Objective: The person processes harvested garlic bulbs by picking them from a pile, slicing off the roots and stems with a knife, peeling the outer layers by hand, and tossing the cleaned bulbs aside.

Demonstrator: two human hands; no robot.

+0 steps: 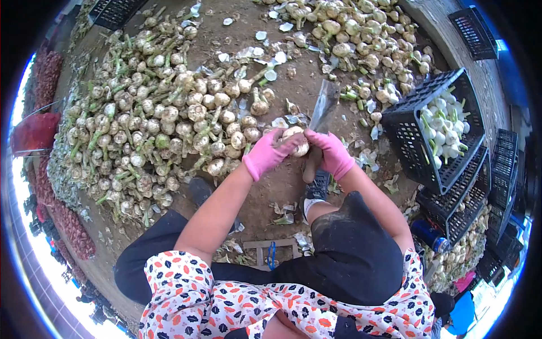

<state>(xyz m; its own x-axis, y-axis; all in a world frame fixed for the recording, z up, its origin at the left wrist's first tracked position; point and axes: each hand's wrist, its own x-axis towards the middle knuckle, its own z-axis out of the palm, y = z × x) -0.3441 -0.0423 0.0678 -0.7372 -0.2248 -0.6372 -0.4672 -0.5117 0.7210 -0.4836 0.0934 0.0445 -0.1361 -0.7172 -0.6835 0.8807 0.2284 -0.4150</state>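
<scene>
My left hand (267,153), in a pink glove, is closed on a whitish garlic bulb (297,144) in front of my knees. My right hand (332,153), gloved in pink too, grips a knife, and its thumb side is against the bulb. The broad knife blade (324,105) points up and away from me, while the handle (310,168) comes out below the hand. To the left lies a large heap of soil-stained garlic bulbs (152,116) with green stems. Part of the held bulb is hidden by my fingers.
At right, a tilted black crate (403,133) contains cleaned white bulbs (446,130). More black crates (460,209) stand beyond it, near a blue can (432,234). Another bulb pile (361,31) lies at the far side. Peelings (271,62) litter the dirt floor (265,198).
</scene>
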